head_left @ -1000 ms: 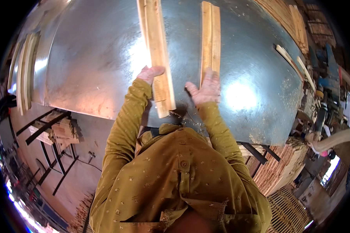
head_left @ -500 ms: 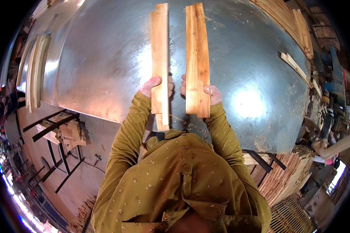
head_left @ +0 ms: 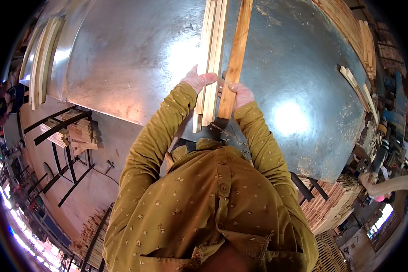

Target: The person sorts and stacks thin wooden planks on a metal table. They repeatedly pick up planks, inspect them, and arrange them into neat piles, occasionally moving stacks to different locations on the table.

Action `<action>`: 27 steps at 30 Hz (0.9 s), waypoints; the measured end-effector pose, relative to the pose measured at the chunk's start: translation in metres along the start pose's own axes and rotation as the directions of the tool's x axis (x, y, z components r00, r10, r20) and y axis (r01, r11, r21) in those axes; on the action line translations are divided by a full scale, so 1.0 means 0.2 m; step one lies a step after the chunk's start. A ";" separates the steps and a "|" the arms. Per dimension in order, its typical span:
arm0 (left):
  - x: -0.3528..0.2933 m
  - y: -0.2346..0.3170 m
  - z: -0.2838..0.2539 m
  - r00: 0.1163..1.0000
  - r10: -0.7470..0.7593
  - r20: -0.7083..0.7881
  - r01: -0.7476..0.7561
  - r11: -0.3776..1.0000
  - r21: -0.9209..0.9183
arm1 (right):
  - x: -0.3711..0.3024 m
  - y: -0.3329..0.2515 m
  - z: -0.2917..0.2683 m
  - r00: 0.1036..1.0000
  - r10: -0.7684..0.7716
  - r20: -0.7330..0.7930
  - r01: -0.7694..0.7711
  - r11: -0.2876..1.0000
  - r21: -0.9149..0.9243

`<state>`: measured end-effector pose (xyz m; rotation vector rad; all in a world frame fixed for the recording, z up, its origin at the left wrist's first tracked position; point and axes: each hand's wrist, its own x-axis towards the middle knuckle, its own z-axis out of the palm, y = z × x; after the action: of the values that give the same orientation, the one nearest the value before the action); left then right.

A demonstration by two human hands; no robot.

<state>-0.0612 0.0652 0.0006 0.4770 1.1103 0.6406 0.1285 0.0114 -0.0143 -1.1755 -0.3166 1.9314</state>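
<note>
The left hand [head_left: 197, 80] is clamped on a bundle of long, pale, straight-edged wooden strips [head_left: 213, 54], its thumb laid across their upper edges; the right hand [head_left: 242, 94] grips a long, flat, orange-brown wooden strip [head_left: 236, 61], thumb on the near face. Both lots of wood are over the broad, shiny grey metal tabletop [head_left: 131, 59], close in front of the body; whether they touch its surface cannot be told. Half a second ago the wood showed its wide faces, with a clear gap between the two lots; now each has been rolled so that narrower sides face up, the hands have drawn together, and only a slim gap remains. The far ends, visible then, now run past the upper border. The bundle's long axis points almost straight away from the torso, leaning slightly right, its near ends staggered; the orange-brown strip leans a little further right at its far end.
</note>
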 end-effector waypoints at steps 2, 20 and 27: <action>0.14 -0.13 -0.09 0.988 -0.011 -0.151 0.035 0.987 0.159 | 0.04 0.04 0.00 0.993 -0.054 -0.107 0.014 0.939 -0.343; -0.16 0.22 -0.43 0.806 0.290 -0.516 0.451 0.264 0.853 | -0.04 -0.07 -0.13 0.929 -0.061 0.366 -0.034 0.968 0.248; -0.20 0.17 -0.33 0.729 0.394 -0.559 0.538 0.174 0.825 | -0.10 -0.10 -0.04 0.978 -0.050 0.201 0.021 0.989 0.144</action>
<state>-0.1411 0.0648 0.0242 1.4173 2.3048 -0.2511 0.1504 0.0080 0.0055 -0.8761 -0.3013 2.0116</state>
